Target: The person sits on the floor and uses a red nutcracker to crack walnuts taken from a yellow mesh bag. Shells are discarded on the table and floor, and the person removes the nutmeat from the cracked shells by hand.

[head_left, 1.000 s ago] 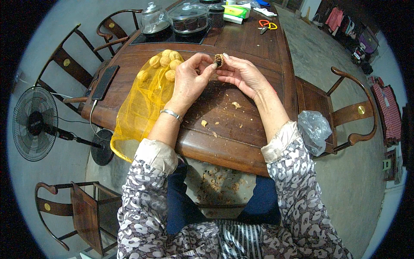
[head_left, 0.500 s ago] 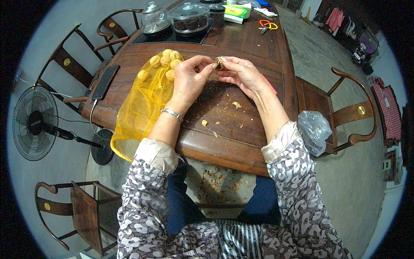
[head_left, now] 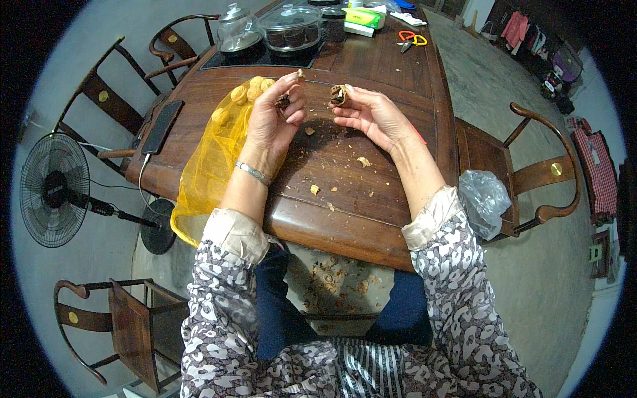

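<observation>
My right hand (head_left: pixel 371 116) pinches a cracked-open walnut (head_left: pixel 338 97), its dark inside and a pale spot showing. To its left, my left hand (head_left: pixel 269 123) is raised apart from it, thumb and finger closed on a small pale shell piece (head_left: pixel 301 74). A dark walnut bit (head_left: pixel 283 102) shows in the curled fingers of that hand. Beside my left forearm lies a yellow net bag (head_left: pixel 209 156) with several whole walnuts (head_left: pixel 255 86) at its far end. Shell fragments (head_left: pixel 363 161) and crumbs are scattered over the wooden table (head_left: pixel 338 215) below my hands.
Glass pots (head_left: pixel 290 30), a jar, a tissue pack (head_left: pixel 363 18) and red-and-yellow-handled pliers (head_left: pixel 408 41) stand or lie farther back. A phone (head_left: pixel 163 126) with a cable is at the left edge, near a fan (head_left: pixel 54 189). A plastic bag (head_left: pixel 484 202) rests on the right chair.
My hands have come apart: the left moved left and turned, with a shell piece at its fingertips. My right hand stays nearly in place with the walnut.
</observation>
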`<state>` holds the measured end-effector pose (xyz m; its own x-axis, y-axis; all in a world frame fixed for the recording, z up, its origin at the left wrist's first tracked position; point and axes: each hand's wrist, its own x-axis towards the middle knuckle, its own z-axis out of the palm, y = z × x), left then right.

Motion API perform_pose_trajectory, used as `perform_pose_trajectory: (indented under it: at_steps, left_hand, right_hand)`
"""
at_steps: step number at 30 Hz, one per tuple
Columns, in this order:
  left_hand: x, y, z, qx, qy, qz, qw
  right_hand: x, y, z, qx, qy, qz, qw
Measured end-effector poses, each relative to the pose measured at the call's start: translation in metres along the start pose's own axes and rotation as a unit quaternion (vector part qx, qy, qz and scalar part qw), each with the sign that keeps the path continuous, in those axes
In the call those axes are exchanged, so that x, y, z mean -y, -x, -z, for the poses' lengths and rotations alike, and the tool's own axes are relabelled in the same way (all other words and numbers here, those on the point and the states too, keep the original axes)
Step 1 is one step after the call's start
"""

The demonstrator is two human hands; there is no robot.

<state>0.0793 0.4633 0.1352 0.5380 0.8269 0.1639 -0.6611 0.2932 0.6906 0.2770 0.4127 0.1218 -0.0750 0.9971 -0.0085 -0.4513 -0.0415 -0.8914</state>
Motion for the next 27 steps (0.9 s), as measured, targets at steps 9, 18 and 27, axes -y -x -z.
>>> perform_pose_trajectory:
  at_steps: [9,18,27]
  left_hand:
    - [0.003,-0.002,0.002,-0.023,-0.121,0.026,0.992]
    - [0.025,-0.004,-0.005,-0.054,-0.453,-0.167,0.874]
    - [0.028,0.002,-0.008,-0.082,-0.631,-0.211,0.742]
  right_hand:
    - [0.001,0.000,-0.003,0.001,-0.002,-0.004,1.000]
    - [-0.001,0.000,-0.002,0.013,0.042,0.003,0.999]
    - [-0.007,-0.001,0.000,-0.009,0.090,0.017,0.996]
